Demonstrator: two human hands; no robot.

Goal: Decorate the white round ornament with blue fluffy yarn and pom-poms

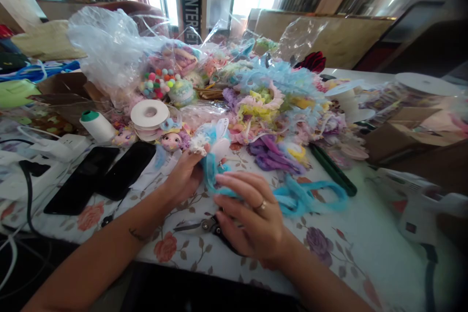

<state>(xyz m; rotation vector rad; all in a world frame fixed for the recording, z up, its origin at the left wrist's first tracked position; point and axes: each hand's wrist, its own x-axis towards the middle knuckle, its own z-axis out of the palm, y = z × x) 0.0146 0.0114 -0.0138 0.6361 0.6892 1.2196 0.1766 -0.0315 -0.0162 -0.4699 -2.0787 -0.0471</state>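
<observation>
My left hand [186, 175] pinches a small blue and white frilly ornament [210, 144], its fingers closed on it. From the ornament a blue fuzzy ribbon [310, 197] runs down and off to the right across the flowered tablecloth [351, 248]. My right hand [248, 217], with a ring on one finger, lies over the ribbon, its fingers curled on the strand near the ornament. Scissors [199, 225] lie on the cloth, partly under my right hand.
A heap of pastel frilly ornaments [270, 102] and plastic bags [106, 44] fills the middle of the table. Two black phones [106, 175], a white thread spool [97, 126] and a tape roll [149, 113] lie left. A glue gun [413, 200] and cardboard box [409, 131] sit right.
</observation>
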